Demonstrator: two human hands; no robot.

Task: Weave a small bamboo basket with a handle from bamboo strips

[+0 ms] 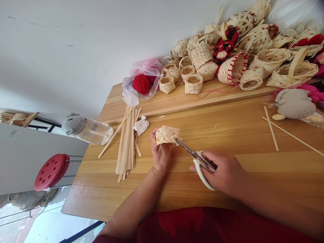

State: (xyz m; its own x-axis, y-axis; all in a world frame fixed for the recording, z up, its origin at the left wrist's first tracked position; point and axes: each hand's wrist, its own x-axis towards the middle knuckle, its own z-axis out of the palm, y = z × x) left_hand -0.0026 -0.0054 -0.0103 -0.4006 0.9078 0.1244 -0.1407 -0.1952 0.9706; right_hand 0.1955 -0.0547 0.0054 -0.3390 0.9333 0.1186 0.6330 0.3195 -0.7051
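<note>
My left hand [160, 153] grips a small woven straw basket [167, 134] and holds it just above the wooden table [227, 135]. My right hand [224, 171] holds white-handled scissors [196, 157]. Their metal blades point left and meet the basket's right edge. A bundle of flat straw strips [127, 143] lies on the table left of my left hand, with a crumpled white scrap [141, 125] beside it.
Several finished woven baskets [227, 50] pile up at the far edge by the wall, with red yarn in a plastic bag [143, 81]. A crocheted toy [295, 103] and loose strips [272, 130] lie right. A clear water bottle [87, 128] and a red stool [52, 170] sit at left.
</note>
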